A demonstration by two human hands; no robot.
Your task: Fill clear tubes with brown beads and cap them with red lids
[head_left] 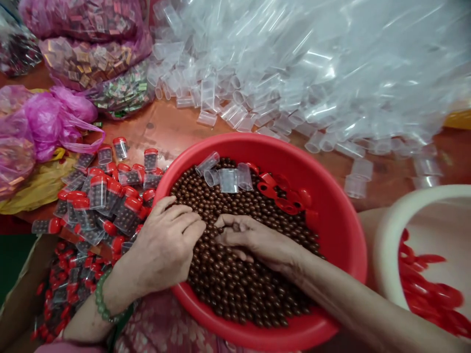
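A red basin holds a thick layer of small round brown chocolate balls. Over its left rim lies my left hand, back upward, fingers curled together; whatever they enclose is hidden. My right hand reaches in from the right and touches the balls, its fingers bent inward; I cannot make out what is in them. Several clear plastic tubes rest on the balls at the far side. Beside them lie red caps along the basin's right inner wall.
Filled tubes with red caps are piled left of the basin, and more lie in a cardboard box below. Empty clear tubes heap up behind. A cream tub with red lids stands right. Pink plastic bags sit back left.
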